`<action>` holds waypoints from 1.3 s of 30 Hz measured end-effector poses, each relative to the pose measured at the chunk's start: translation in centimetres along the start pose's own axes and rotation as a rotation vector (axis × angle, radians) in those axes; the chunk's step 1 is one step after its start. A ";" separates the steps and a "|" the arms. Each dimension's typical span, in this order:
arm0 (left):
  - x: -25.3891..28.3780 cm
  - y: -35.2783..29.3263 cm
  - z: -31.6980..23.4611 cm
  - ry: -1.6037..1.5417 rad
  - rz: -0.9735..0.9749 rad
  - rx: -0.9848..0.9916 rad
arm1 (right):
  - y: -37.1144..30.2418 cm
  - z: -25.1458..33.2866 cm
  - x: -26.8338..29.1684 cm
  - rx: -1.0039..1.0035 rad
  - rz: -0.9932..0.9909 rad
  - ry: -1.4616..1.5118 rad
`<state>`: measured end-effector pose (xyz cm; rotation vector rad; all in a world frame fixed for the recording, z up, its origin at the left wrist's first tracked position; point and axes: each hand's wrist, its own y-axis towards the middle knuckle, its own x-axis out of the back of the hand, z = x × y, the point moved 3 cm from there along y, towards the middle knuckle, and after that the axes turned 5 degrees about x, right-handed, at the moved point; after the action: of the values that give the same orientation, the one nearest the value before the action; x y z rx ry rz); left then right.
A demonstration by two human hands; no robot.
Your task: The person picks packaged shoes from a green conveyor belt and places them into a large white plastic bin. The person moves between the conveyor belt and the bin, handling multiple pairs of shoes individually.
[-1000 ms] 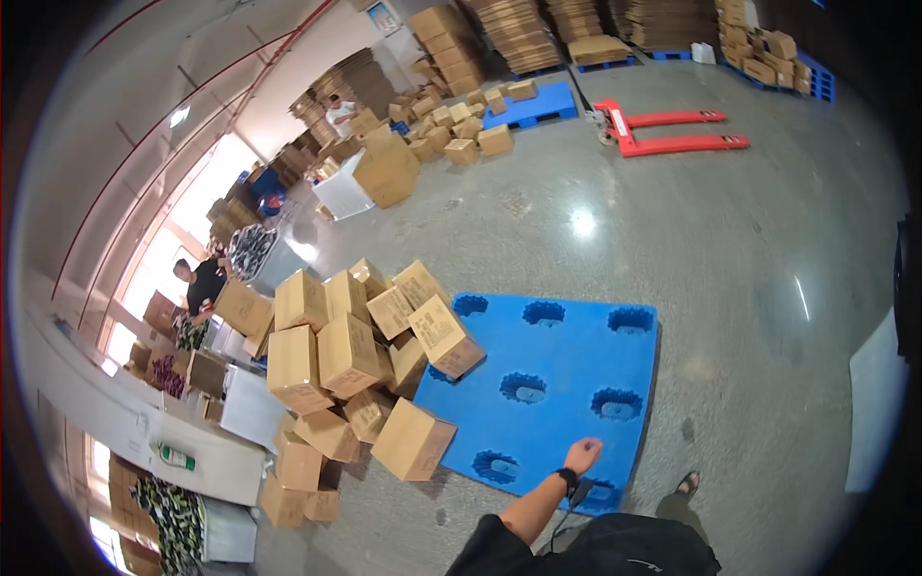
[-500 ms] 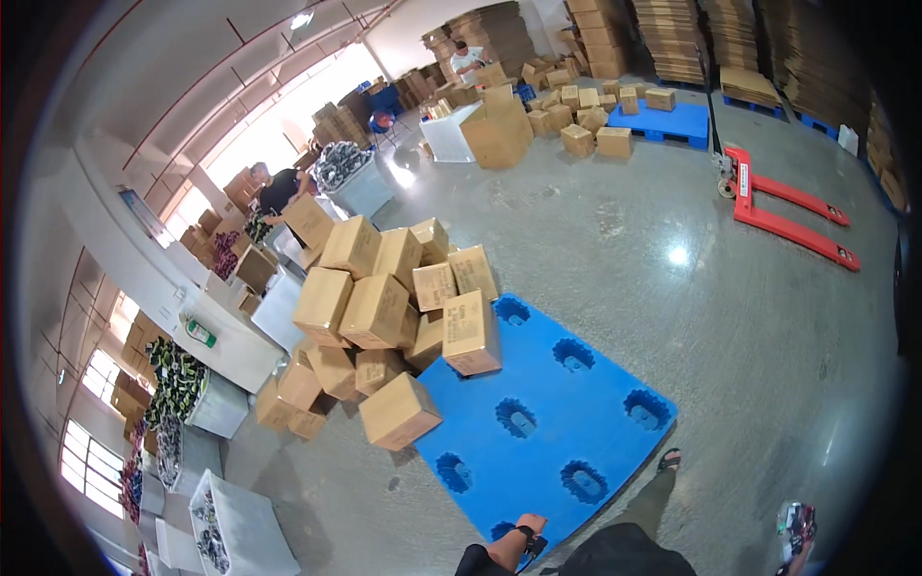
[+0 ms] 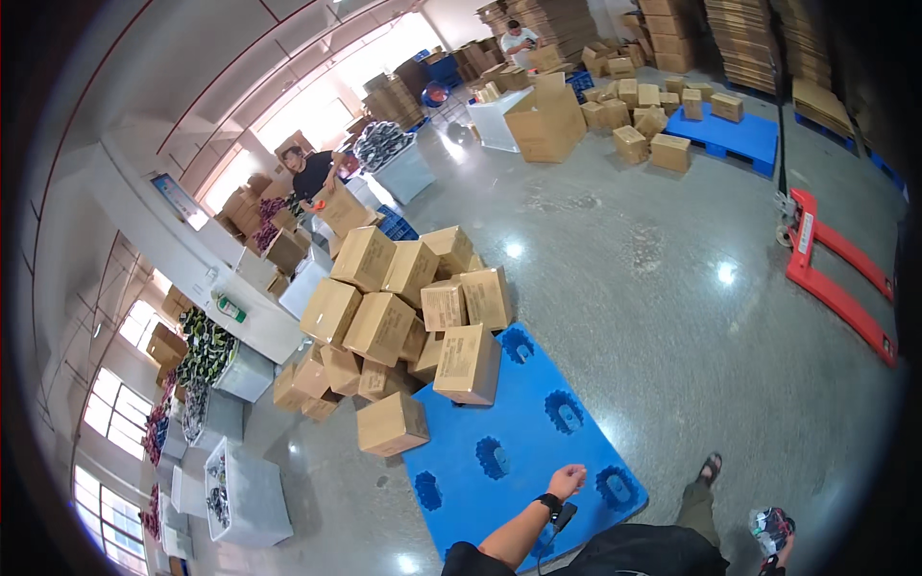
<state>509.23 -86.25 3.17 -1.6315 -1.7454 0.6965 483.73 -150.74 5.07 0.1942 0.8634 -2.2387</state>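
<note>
My left hand (image 3: 569, 479) hangs above the near part of a blue plastic pallet (image 3: 530, 446), its fingers curled in with nothing seen in them. A black band with a small dark device sits on that wrist. At the lower right my right hand (image 3: 783, 557) grips what looks like a tape dispenser (image 3: 771, 528), clear with dark and red parts; its fingers are partly hidden. One taped brown carton (image 3: 468, 365) rests on the pallet's far left corner. Another carton (image 3: 393, 425) lies by its left edge, and a heap of cartons (image 3: 380, 326) rises behind them.
A red pallet jack (image 3: 816, 259) stands at the right on the grey floor. Farther back are a second blue pallet (image 3: 735, 139), scattered cartons and a large open box (image 3: 547, 120). White bins (image 3: 252, 494) line the left. Two people work at the back, one (image 3: 312, 178) behind the heap.
My left hand has moved forward and right over the pallet. The view has turned, and I have shifted along the pallet. The person behind the heap has straightened up.
</note>
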 end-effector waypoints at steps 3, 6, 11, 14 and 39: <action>-2.0 5.5 -0.5 0.010 -0.139 0.091 | 12.0 2.6 -2.0 -0.005 0.109 -0.006; -3.5 8.3 3.6 -0.169 -0.218 0.267 | 25.0 6.5 -6.7 0.014 0.135 -0.058; -9.2 8.7 -0.2 -0.364 -0.241 0.381 | 41.4 14.0 -23.9 0.022 0.270 -0.357; -11.9 9.5 -5.7 -0.452 -0.291 0.367 | 50.3 16.1 -36.5 0.045 0.301 -0.697; 15.5 60.2 -60.2 -0.561 -0.480 0.108 | 90.8 -3.5 -119.1 -0.150 0.586 -0.647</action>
<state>593.75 -68.29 -1.09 -0.9253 -2.3289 1.0471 631.53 -127.37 -1.30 -0.3022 0.5200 -1.5306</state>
